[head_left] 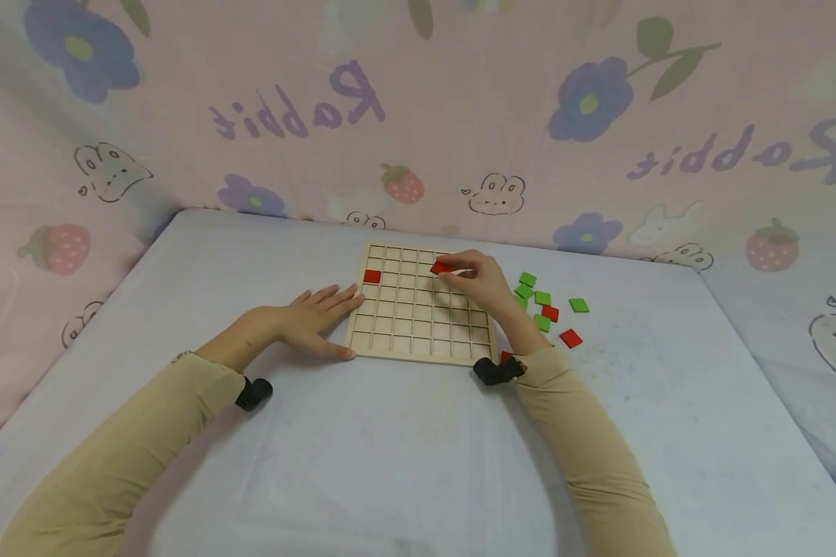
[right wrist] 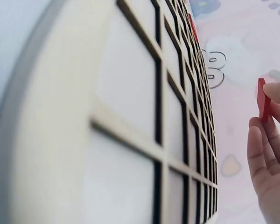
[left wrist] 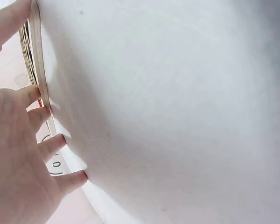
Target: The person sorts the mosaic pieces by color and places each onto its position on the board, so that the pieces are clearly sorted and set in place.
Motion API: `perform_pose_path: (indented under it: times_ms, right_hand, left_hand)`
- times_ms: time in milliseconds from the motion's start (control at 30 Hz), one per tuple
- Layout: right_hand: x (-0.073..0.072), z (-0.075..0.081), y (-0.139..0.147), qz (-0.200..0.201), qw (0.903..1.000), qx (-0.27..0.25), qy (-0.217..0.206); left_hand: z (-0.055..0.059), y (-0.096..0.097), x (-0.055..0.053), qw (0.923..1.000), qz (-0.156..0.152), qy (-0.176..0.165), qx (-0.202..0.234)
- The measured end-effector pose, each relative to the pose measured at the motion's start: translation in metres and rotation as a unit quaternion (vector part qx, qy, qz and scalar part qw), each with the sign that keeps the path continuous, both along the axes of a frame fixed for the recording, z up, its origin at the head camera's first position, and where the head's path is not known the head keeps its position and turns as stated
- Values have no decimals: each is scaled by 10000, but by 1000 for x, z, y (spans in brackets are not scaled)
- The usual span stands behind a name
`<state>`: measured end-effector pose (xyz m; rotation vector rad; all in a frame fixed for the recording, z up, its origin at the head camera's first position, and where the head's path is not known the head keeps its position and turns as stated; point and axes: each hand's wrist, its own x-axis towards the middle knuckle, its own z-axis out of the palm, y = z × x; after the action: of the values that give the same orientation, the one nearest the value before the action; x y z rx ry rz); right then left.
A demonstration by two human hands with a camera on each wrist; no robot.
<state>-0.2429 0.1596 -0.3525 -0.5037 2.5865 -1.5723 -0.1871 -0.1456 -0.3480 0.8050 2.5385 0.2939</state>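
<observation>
A light wooden grid board (head_left: 418,357) with square cells lies on the table. One red square tile (head_left: 372,276) sits in a cell near its left edge. Above the upper right part of the grid, my right hand (head_left: 484,285) pinches another red tile (right wrist: 262,100) between thumb and fingers; the right wrist view shows this tile edge-on. My left hand (head_left: 310,319) lies with spread, straight fingers at the board's left side, its fingertips touching the edge. In the left wrist view, the fingers (left wrist: 51,147) reach along the board's side.
Right of the board lie several loose green tiles (head_left: 579,305) and a few red tiles (head_left: 570,338), some partly behind the right forearm. A white cloth covers the table (head_left: 390,464). A printed curtain (head_left: 432,116) hangs behind it.
</observation>
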Motion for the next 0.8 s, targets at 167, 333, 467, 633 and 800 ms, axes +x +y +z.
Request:
perform_pose_path:
  times_ms: [167,333,467,633,800]
  right_hand:
    - [-2,-3,-8,88,9998,157,71]
    - [-5,-5,-17,133,9992,347,109]
    - [-8,-8,-26,143,9990,418,-40]
    - [-10,-11,-35,132,9985,526,-25]
    - [-12,-14,-43,149,9988,446,-114]
  left_hand:
    - [-1,0,0,10000,15,-14,14]
    - [-1,0,0,10000,20,-10,-14]
    - [-1,0,0,10000,24,-4,-28]
    - [-2,0,-1,10000,17,17,-40]
    - [-2,0,-2,10000,-9,29,-50]
